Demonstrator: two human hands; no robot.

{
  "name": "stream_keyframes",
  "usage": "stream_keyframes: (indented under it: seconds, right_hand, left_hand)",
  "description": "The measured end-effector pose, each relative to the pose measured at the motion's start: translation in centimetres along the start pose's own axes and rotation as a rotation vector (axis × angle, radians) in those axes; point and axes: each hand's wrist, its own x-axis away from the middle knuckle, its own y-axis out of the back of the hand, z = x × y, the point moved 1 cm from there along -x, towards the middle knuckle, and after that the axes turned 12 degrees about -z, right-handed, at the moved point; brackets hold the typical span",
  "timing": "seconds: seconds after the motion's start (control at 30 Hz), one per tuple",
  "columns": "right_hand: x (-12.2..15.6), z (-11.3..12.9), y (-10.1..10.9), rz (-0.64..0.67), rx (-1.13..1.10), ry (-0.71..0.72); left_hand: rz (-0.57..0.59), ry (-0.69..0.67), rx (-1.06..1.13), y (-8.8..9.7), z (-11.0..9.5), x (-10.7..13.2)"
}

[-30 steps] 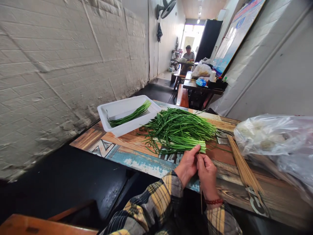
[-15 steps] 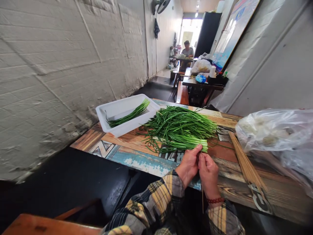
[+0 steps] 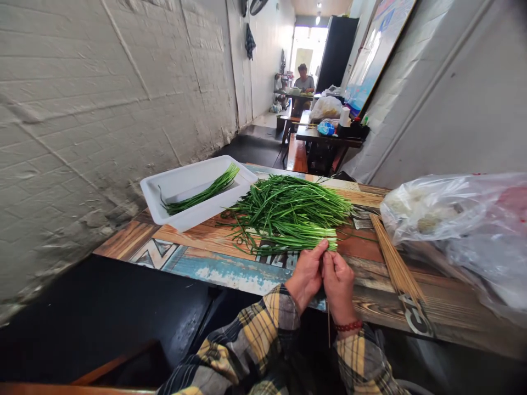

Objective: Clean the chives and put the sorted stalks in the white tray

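My left hand is closed on the pale cut ends of a bundle of garlic chives, thumb on top, leaves trailing left over the table. Pressed close beside it, my right hand pinches a thin bamboo skewer whose lower part hangs below the fingers. The skewer's upper tip is hidden between my hands. Just beyond lies a large loose pile of chives. A smaller bunch of chives rests in a white plastic tray at the left.
More bamboo skewers lie spread on the wood-patterned table, right of my hands. A clear plastic bag with pale contents sits at the right. Behind stands another table with bags; farther off, a person sits.
The whole view has shifted, so everything appears a little farther left. My hands keep nearly the same hold on the chives and skewer.
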Motion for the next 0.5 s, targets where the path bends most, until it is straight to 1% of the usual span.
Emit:
stream_keyframes:
  seconds: [0.07,0.1,0.17,0.23,0.3,0.37,0.4,0.47,0.5]
  right_hand:
    - [-0.2,0.0,0.0,-0.002,-0.032,-0.025]
    - [-0.2,0.1,0.0,0.000,-0.057,-0.038]
    - [-0.4,0.2,0.0,0.010,-0.124,-0.067]
    - [-0.5,0.4,0.0,0.023,-0.176,-0.103]
    - [-0.5,0.5,-0.1,0.025,-0.187,-0.136]
    - [-0.5,0.5,-0.2,0.027,-0.186,-0.155]
    - [-0.5,0.5,-0.2,0.027,-0.193,-0.158]
    - [-0.4,0.5,-0.3,0.016,-0.204,-0.157]
    - [-0.3,0.5,-0.3,0.008,-0.206,-0.154]
  left_hand:
    - [0.043,0.000,-0.057,0.2,-0.1,0.3]
    - [0.083,-0.010,-0.104,0.4,-0.3,0.5]
    - [0.174,-0.081,-0.239,1.2,-1.0,1.2]
    - [0.249,-0.212,-0.433,2.1,-2.2,2.1]
    - [0.299,-0.300,-0.659,3.0,-3.8,3.0]
    - [0.293,-0.397,-0.853,3.3,-5.7,3.4]
    - [0.255,-0.502,-0.912,3.2,-6.7,3.5]
    - [0.178,-0.838,-1.026,2.4,-8.6,3.0]
    - [0.173,-0.997,-1.081,1.8,-9.3,2.5]
